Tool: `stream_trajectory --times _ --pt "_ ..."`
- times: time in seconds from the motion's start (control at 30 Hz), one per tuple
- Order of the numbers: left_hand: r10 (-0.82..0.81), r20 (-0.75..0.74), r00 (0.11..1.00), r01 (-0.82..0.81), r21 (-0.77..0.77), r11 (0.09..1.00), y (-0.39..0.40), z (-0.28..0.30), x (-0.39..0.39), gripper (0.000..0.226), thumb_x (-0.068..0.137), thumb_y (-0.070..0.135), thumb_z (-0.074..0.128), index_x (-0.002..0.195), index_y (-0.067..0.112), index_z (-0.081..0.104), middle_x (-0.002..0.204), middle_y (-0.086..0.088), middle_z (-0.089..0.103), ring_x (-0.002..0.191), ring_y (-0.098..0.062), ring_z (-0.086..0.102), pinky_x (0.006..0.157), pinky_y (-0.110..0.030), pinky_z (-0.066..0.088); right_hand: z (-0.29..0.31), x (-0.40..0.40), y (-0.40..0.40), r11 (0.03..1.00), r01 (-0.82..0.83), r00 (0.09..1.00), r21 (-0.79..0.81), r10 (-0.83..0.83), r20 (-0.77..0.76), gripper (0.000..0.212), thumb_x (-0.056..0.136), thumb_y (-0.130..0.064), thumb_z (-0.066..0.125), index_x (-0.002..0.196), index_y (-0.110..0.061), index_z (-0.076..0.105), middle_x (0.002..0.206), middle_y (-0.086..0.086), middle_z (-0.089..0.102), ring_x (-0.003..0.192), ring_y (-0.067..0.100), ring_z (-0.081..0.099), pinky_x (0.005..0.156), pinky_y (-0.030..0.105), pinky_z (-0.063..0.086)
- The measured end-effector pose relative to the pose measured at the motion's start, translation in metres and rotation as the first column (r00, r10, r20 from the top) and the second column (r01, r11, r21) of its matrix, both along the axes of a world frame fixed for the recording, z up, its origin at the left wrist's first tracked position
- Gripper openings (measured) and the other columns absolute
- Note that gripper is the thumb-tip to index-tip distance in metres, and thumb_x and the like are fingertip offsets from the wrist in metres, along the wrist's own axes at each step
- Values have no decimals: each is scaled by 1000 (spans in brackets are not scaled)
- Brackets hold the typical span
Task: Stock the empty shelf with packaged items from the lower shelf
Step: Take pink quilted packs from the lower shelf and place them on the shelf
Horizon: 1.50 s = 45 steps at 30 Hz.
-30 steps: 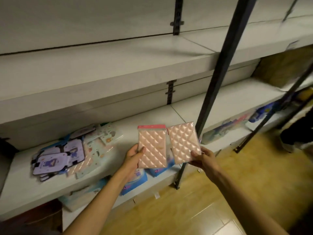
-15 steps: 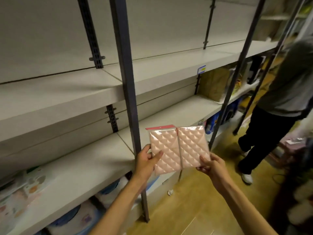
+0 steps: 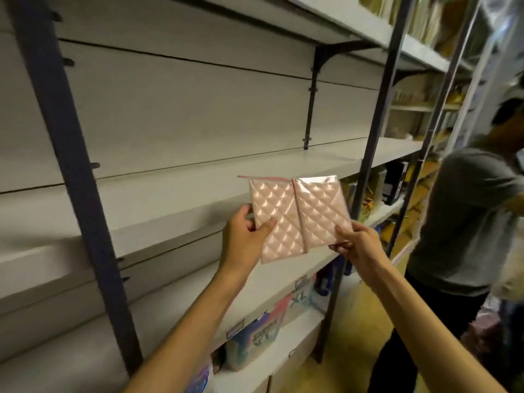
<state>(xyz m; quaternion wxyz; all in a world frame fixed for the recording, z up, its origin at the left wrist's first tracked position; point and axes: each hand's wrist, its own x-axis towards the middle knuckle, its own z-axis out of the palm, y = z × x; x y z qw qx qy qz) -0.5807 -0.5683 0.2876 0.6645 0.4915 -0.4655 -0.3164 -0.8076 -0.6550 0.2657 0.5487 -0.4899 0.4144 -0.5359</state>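
Observation:
Two pink quilted packets in clear wrap are held side by side, edges touching, in front of a bare white shelf. My left hand grips the left packet by its lower left edge, thumb on the front. My right hand pinches the right packet at its lower right corner. Both packets stand upright, level with the shelf's front edge.
Dark metal uprights stand in front of the shelves. Lower shelves hold boxed goods. A person in a grey shirt stands close on the right in the aisle. Higher shelves at the right hold yellow packs.
Both hands have lifted the two packets from the low shelf level up to the bare shelf. The view has swung up and right, bringing the person in grey nearer.

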Motion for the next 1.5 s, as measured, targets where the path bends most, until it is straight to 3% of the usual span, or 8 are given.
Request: stream_trajectory --times 0.27,0.53,0.77,0.9,1.03,1.13,1.37,1.5 --pt "131 -6 991 -131 -9 991 -145 72 -10 29 81 16 76 108 16 67 98 -2 76 86 -21 75 76 -41 62 83 -10 -180 997 68 987 -23 -71 -147 29 94 -18 63 119 -2 62 107 13 68 99 29 66 87 39 55" --pt "63 -145 987 -41 149 988 -261 111 -24 23 88 7 69 111 7 63 107 -11 71 86 -21 70 60 -29 55 126 -20 -316 999 35 979 -4 -35 -199 26 98 -2 51 123 5 55 120 18 60 108 32 62 67 30 56" --pt "73 -337 939 20 264 964 -348 113 -41 42 93 -3 57 134 -2 47 119 -22 65 83 -24 66 51 -32 54 130 -35 -421 999 44 947 -7 -44 -317 19 100 -2 43 115 0 54 106 15 60 85 24 62 62 30 54" --pt "96 -366 926 13 284 959 -380 114 -49 42 94 -11 48 135 -4 44 126 -25 61 99 -34 65 67 -42 54 126 -39 -459 999 28 921 -16 -32 -388 20 99 -1 41 115 -1 53 94 12 60 83 24 61 72 35 56" --pt "105 -405 908 38 330 943 -403 104 -63 30 94 -18 45 117 1 43 122 -26 57 119 -41 58 87 -53 52 110 -47 -487 999 20 842 -46 -41 -538 32 94 -4 44 124 3 55 113 18 61 102 31 61 94 43 55" --pt "123 -392 912 42 387 921 -419 95 -70 44 93 -18 47 133 -3 42 132 -28 56 121 -40 59 95 -55 51 100 -53 -500 998 26 786 -64 -59 -615 32 96 -8 44 123 2 56 113 17 61 103 30 60 91 38 52" --pt "134 -332 934 22 427 904 -443 82 -85 58 91 -17 54 143 0 37 126 -25 61 92 -29 66 57 -38 61 81 -61 -524 984 -46 543 -174 -122 -831 36 96 -11 43 128 -5 60 130 16 60 116 32 57 104 41 46" --pt "120 -68 990 -72 488 870 -450 74 -84 48 88 3 70 132 1 50 111 -19 69 75 -24 71 49 -32 60 67 -59 -537 967 -66 358 -247 -209 -910 36 97 -20 48 131 -23 59 133 8 57 125 32 48 109 50 35"
